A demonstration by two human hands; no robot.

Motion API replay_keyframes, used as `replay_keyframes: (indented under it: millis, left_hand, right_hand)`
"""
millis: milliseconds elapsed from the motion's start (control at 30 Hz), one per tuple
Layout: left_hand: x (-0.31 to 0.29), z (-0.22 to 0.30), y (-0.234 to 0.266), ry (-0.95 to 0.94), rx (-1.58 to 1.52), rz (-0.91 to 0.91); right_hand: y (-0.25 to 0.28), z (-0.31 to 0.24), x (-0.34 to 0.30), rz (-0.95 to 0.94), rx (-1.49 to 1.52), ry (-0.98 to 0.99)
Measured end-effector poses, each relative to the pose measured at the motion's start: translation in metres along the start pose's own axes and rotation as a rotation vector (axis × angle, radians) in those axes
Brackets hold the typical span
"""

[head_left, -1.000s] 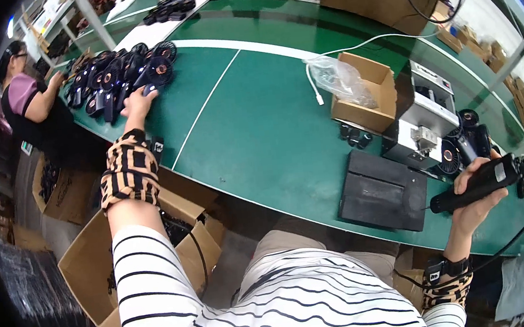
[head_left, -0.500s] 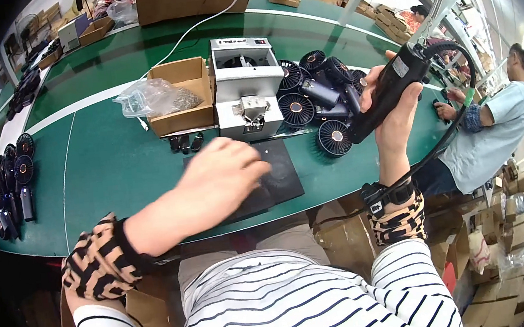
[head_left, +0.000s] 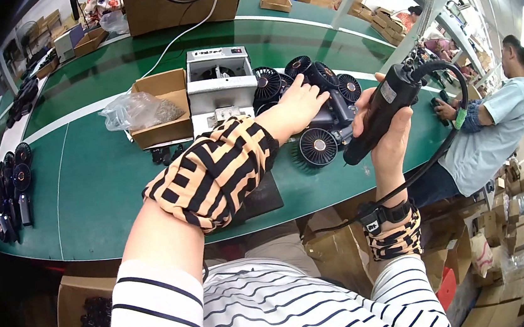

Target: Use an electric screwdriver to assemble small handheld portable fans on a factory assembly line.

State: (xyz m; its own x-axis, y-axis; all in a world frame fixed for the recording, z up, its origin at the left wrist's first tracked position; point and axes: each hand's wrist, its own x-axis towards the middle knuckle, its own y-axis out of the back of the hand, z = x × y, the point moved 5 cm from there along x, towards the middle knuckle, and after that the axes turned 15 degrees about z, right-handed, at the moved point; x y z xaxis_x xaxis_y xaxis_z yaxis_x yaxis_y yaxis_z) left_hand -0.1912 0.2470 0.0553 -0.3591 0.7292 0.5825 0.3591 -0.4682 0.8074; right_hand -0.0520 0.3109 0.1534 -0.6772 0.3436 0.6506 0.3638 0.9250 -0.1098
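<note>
My right hand (head_left: 392, 135) is wrapped round a black electric screwdriver (head_left: 385, 104), tilted with its cable end up and its tip down over the table. My left hand (head_left: 297, 106) reaches over a pile of dark blue handheld fans, fingers apart and nothing visibly gripped. Just under its fingers lies a fan handle (head_left: 324, 118). One round fan head (head_left: 318, 147) sits at the near side of the pile, close to the screwdriver tip. Part of the pile is hidden behind my hand. Below my left forearm lies a black mat (head_left: 264, 200), partly covered.
A white metal machine (head_left: 220, 92) stands left of the pile. Beside it is a cardboard box (head_left: 161, 135) with a plastic bag (head_left: 134, 111) of small parts. More fans (head_left: 9, 188) lie at the far left. A person (head_left: 490, 110) works at the right.
My left hand has moved from above the black mat rightward and away from me to the fan pile. My right hand keeps the screwdriver, shifted slightly. The view has shifted a little.
</note>
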Motion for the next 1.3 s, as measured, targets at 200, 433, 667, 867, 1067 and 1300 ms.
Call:
replay_keyframes:
  millis: [200,433,667,867,1067,1300]
  left_hand:
    - [-0.047,-0.002,0.151,-0.066,-0.122,0.593]
    - [-0.206,-0.030,0.178,0.937,-0.651,0.462]
    - [-0.240,-0.005,0.159,0.626,-0.297,0.225]
    - [-0.243,0.001,0.144,0.576,-0.252,0.238]
    - [-0.246,0.001,0.141,0.588,-0.252,0.222]
    - [-0.246,0.003,0.132,0.639,-0.238,0.190]
  right_hand:
    - [0.014,-0.004,-0.003,0.062,-0.020,-0.023]
    - [-0.002,-0.002,0.001,0.067,0.010,-0.044]
    - [-0.117,0.010,0.010,-0.117,0.248,-0.060]
    - [-0.178,0.027,0.014,-0.210,0.330,0.013]
    - [-0.194,0.048,0.010,-0.179,0.353,-0.010]
    - [-0.192,0.051,-0.002,-0.188,0.348,-0.086]
